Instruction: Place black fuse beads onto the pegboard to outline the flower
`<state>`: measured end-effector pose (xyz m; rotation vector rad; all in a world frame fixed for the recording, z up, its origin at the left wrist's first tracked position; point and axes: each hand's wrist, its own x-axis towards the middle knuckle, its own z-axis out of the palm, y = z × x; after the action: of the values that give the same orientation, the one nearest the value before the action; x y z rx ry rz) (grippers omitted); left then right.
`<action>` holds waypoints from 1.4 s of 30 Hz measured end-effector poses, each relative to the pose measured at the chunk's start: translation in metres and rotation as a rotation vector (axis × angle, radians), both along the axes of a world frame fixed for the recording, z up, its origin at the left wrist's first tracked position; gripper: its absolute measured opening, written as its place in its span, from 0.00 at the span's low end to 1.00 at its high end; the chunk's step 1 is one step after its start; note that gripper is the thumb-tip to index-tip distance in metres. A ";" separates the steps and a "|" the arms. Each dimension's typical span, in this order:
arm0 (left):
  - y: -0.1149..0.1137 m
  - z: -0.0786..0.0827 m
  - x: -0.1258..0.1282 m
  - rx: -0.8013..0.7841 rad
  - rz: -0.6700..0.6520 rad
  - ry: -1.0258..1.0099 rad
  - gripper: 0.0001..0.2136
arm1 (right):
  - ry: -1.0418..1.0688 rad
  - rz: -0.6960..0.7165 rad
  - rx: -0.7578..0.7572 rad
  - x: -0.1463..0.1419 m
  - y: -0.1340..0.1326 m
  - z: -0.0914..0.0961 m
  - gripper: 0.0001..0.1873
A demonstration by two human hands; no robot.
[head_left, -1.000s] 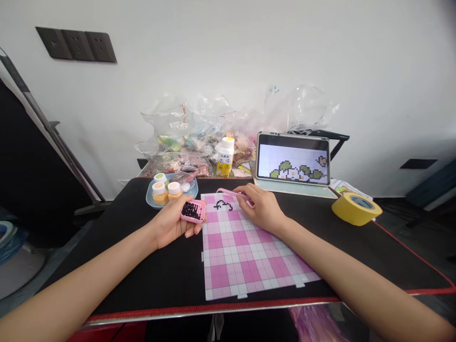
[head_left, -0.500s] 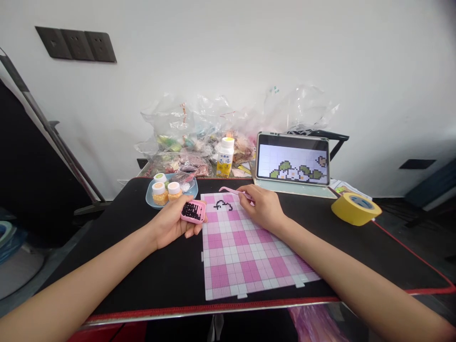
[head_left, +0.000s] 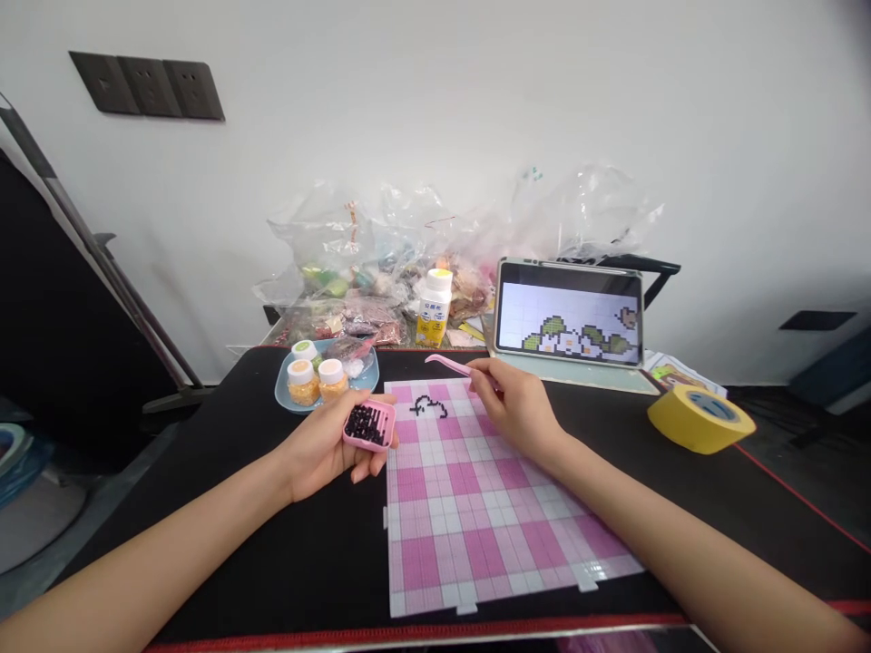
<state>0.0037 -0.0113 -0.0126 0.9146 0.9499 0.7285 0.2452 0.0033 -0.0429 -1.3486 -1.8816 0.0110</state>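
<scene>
My left hand [head_left: 327, 444] is closed around a small pink tray [head_left: 369, 444], its ridged inside partly covered with black beads [head_left: 365, 423]. In my right hand [head_left: 521, 404] is a pair of pink tweezers [head_left: 447, 363], pinched between thumb and fingers, with the curved tip pointing left. Whether the tip holds a bead is too small to tell. Below the tweezers lies a pink and white checked pegboard [head_left: 449, 521]. Near its upper left part, black beads form a curved outline [head_left: 428, 405]. My right forearm passes over the board's right side.
A blue plate [head_left: 280, 390] with lidded bead jars [head_left: 303, 381] stands back left. Behind are a white and yellow bottle [head_left: 434, 308] and clear bags [head_left: 354, 245]. A tablet [head_left: 570, 313] displays a pixel flower pattern. Yellow tape [head_left: 698, 419] rests at right on the black mat [head_left: 306, 562].
The camera view has shifted, so the board and table sit slightly lower in the picture. Both hands keep hold of the tray and tweezers, with little other visible movement.
</scene>
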 end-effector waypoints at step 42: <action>0.005 -0.003 0.003 -0.015 -0.064 -0.037 0.25 | -0.127 0.133 -0.223 0.008 0.013 -0.009 0.08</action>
<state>0.0062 -0.0066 -0.0158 0.9108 0.8883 0.6808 0.2528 0.0165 -0.0515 -1.3963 -2.1252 0.2127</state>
